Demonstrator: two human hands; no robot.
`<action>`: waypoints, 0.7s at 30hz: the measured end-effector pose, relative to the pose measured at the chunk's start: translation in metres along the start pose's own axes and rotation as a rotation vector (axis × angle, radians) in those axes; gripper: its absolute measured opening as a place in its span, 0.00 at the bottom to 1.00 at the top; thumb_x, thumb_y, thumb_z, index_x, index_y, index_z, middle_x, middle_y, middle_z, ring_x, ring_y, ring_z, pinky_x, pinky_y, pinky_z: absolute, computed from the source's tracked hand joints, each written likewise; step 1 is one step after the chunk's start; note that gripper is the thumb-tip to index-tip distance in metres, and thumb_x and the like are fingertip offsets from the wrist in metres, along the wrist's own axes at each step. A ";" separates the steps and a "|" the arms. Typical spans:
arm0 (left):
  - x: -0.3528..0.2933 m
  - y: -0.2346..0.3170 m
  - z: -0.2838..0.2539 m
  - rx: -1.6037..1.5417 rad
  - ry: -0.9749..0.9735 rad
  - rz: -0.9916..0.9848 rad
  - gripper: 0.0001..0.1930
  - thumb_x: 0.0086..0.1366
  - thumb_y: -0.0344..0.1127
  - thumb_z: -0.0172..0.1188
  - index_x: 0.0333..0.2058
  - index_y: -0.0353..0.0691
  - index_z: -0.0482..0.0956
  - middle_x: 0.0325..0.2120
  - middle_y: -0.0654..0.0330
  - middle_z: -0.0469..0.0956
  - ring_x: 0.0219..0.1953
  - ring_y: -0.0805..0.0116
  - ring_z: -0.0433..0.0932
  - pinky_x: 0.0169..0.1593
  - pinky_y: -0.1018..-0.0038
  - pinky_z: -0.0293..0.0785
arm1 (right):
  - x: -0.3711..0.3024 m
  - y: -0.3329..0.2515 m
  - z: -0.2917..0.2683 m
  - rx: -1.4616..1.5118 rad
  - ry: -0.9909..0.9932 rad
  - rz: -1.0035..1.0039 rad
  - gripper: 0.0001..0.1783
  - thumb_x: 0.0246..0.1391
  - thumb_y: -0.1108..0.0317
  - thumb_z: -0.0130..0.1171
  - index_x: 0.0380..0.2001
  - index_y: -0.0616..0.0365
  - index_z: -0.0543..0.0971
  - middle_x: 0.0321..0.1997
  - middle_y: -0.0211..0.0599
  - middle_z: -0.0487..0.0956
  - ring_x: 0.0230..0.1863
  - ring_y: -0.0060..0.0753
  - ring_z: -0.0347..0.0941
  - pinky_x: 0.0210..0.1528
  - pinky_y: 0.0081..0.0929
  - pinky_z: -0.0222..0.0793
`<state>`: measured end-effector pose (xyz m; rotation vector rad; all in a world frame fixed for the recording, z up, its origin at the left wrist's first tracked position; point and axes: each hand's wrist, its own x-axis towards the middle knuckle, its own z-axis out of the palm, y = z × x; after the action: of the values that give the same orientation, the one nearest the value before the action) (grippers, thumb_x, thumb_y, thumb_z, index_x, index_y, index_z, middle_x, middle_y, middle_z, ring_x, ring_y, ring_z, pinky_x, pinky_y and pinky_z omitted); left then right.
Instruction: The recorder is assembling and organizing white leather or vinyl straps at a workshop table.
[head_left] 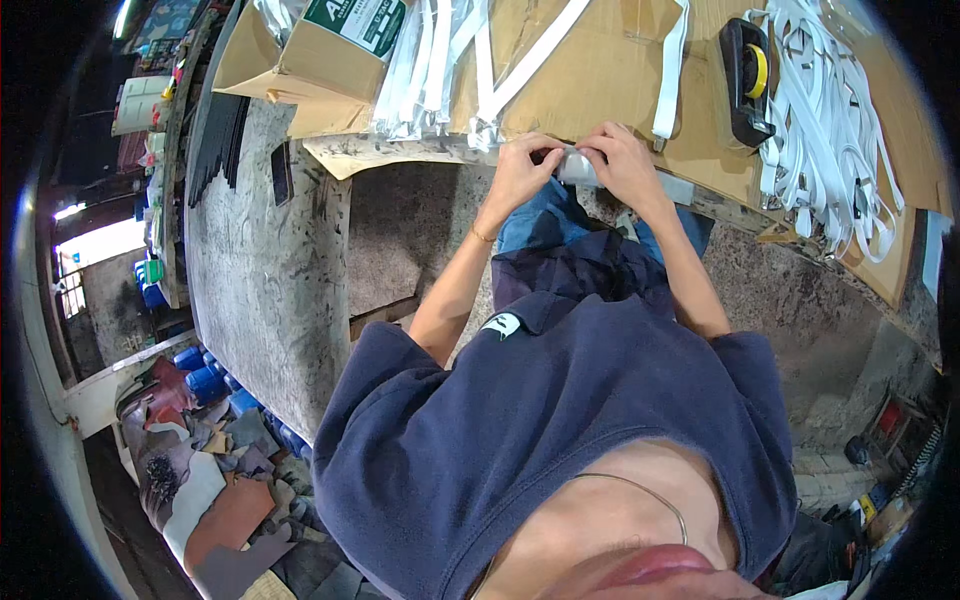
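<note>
At the near edge of the table, my left hand [523, 170] and my right hand [622, 165] are close together. Both are closed, fingertips and thumbs pinching the upper edge of a shiny, see-through plastic bag [578, 170]. The bag hangs down between them over my lap; what it contains, if anything, I cannot make out. Beyond my left hand lie several white straps in clear plastic bags [430, 70]. A single white strap [671, 85] with a metal end lies past my right hand. Farther right is a heap of white straps [825, 120] with metal clips.
A black tape dispenser [745, 85] with a yellow-cored roll stands beside the heap. An open cardboard box [275, 85] with a green label sits at the far left of the cardboard-covered table [590, 90]. Leather scraps [235, 500] and blue containers [207, 383] lie on the floor to the left.
</note>
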<state>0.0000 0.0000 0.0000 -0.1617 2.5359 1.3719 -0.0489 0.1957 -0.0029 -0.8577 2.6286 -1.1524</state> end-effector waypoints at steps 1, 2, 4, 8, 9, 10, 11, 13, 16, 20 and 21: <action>-0.001 0.000 0.005 0.011 0.117 0.086 0.18 0.53 0.34 0.67 0.44 0.40 0.80 0.45 0.55 0.77 0.47 0.62 0.74 0.50 0.67 0.70 | 0.003 0.001 0.000 0.075 0.008 0.046 0.11 0.52 0.67 0.61 0.38 0.57 0.84 0.46 0.44 0.79 0.46 0.37 0.75 0.50 0.32 0.68; 0.000 0.000 0.010 0.022 0.234 0.171 0.19 0.51 0.33 0.68 0.43 0.39 0.80 0.43 0.55 0.77 0.45 0.61 0.74 0.48 0.67 0.70 | 0.005 0.002 0.000 0.149 0.017 0.093 0.09 0.53 0.68 0.60 0.36 0.57 0.84 0.39 0.43 0.81 0.41 0.40 0.77 0.47 0.33 0.70; 0.004 -0.002 0.012 0.171 0.358 0.345 0.19 0.49 0.32 0.68 0.42 0.39 0.80 0.42 0.54 0.77 0.45 0.58 0.74 0.48 0.66 0.70 | 0.007 0.006 0.007 0.248 0.062 0.157 0.09 0.52 0.68 0.60 0.36 0.59 0.84 0.35 0.43 0.82 0.36 0.38 0.78 0.43 0.31 0.71; 0.015 -0.009 0.022 0.314 0.476 0.483 0.19 0.46 0.32 0.69 0.40 0.39 0.79 0.39 0.54 0.74 0.44 0.53 0.71 0.47 0.64 0.69 | 0.013 0.009 0.010 0.485 0.170 0.315 0.11 0.51 0.67 0.65 0.34 0.65 0.83 0.26 0.41 0.83 0.27 0.28 0.78 0.33 0.24 0.72; 0.018 -0.009 0.023 0.326 0.474 0.447 0.19 0.46 0.32 0.69 0.40 0.39 0.79 0.39 0.54 0.74 0.44 0.53 0.70 0.48 0.64 0.68 | 0.015 0.012 0.011 0.479 0.171 0.315 0.11 0.51 0.67 0.65 0.34 0.65 0.83 0.26 0.41 0.83 0.27 0.28 0.78 0.33 0.24 0.72; 0.019 -0.009 0.024 0.320 0.476 0.450 0.19 0.46 0.32 0.69 0.40 0.39 0.79 0.39 0.54 0.74 0.44 0.53 0.70 0.48 0.64 0.68 | 0.015 0.016 0.013 0.511 0.183 0.322 0.12 0.50 0.68 0.66 0.34 0.66 0.83 0.27 0.40 0.83 0.27 0.24 0.77 0.33 0.23 0.72; 0.020 -0.009 0.025 0.305 0.489 0.437 0.20 0.46 0.32 0.69 0.40 0.40 0.79 0.39 0.55 0.73 0.44 0.53 0.70 0.49 0.63 0.67 | 0.015 0.020 0.015 0.543 0.196 0.329 0.12 0.50 0.68 0.66 0.34 0.67 0.84 0.27 0.38 0.84 0.27 0.21 0.77 0.32 0.21 0.72; 0.020 -0.011 0.025 0.288 0.508 0.420 0.20 0.45 0.32 0.69 0.41 0.40 0.79 0.39 0.55 0.72 0.44 0.53 0.69 0.49 0.63 0.67 | 0.016 0.022 0.015 0.574 0.199 0.369 0.12 0.49 0.68 0.67 0.34 0.66 0.84 0.28 0.37 0.84 0.28 0.20 0.76 0.33 0.21 0.71; 0.019 -0.011 0.025 0.237 0.471 0.398 0.21 0.45 0.32 0.69 0.41 0.40 0.79 0.39 0.54 0.72 0.45 0.53 0.68 0.50 0.63 0.65 | 0.017 0.024 0.013 0.609 0.223 0.424 0.11 0.49 0.67 0.67 0.34 0.65 0.84 0.29 0.35 0.84 0.29 0.19 0.76 0.35 0.20 0.71; 0.020 -0.010 0.025 0.230 0.481 0.390 0.21 0.45 0.31 0.69 0.41 0.41 0.79 0.38 0.54 0.71 0.45 0.54 0.67 0.51 0.64 0.65 | 0.024 0.014 0.003 0.625 0.303 0.444 0.11 0.50 0.66 0.67 0.34 0.64 0.85 0.30 0.35 0.84 0.32 0.19 0.76 0.38 0.18 0.70; 0.020 -0.010 0.025 0.239 0.480 0.389 0.21 0.45 0.31 0.69 0.42 0.41 0.79 0.38 0.54 0.71 0.45 0.54 0.67 0.51 0.64 0.65 | 0.027 0.010 -0.001 0.620 0.301 0.443 0.11 0.50 0.66 0.67 0.34 0.64 0.85 0.30 0.35 0.84 0.32 0.19 0.76 0.38 0.18 0.70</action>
<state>-0.0126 0.0153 -0.0265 0.0626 3.2480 1.2530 -0.0758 0.1870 -0.0071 0.0132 2.2344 -1.8887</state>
